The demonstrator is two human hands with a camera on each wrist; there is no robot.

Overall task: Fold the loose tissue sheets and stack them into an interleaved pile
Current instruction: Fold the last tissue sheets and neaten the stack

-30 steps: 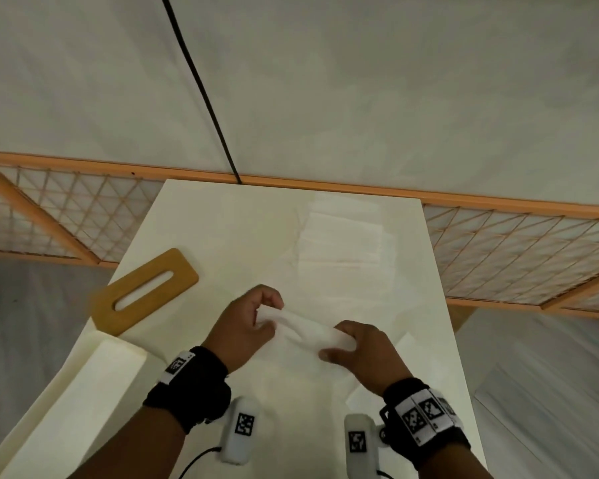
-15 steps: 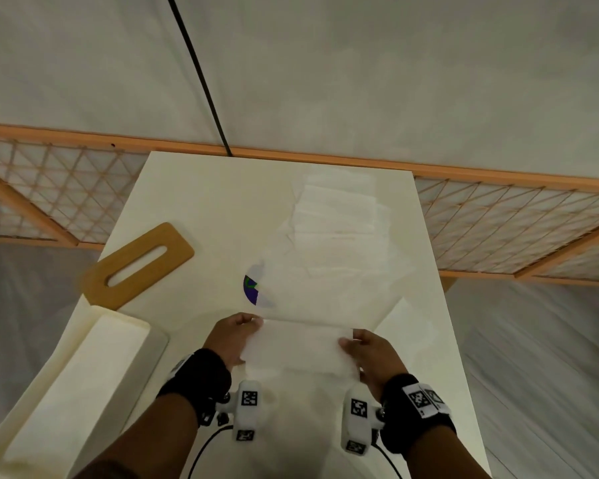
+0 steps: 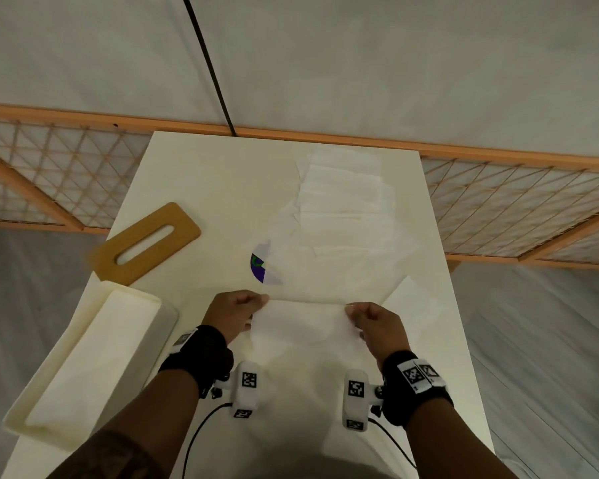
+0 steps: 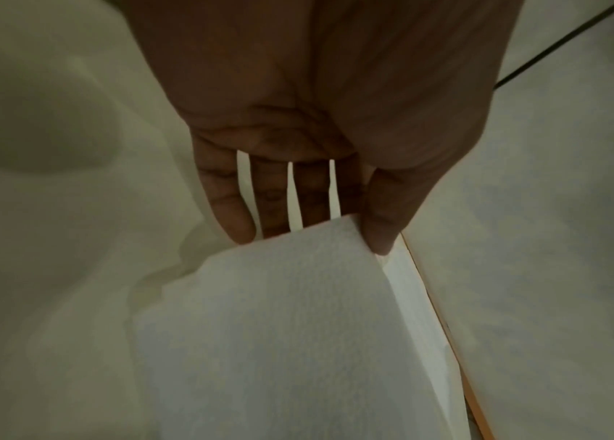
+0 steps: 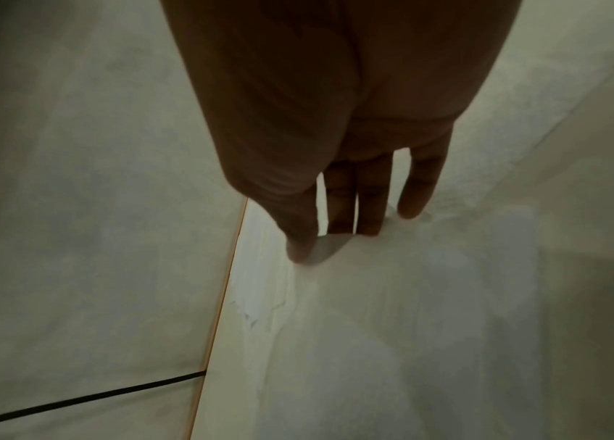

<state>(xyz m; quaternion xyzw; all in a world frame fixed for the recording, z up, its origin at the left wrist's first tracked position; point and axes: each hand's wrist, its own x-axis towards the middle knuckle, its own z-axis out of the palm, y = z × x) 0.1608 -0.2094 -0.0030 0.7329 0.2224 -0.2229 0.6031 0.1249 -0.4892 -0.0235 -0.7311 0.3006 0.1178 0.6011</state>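
Two hands, left hand and right hand, pinching tissue sheet; wooden lid leftward.

At the head view's centre, loose tissue sheets cover most of a purple sticker. Your forearms run off the bottom edge. In the right wrist view, your right hand's fingertip grip stays unclear.
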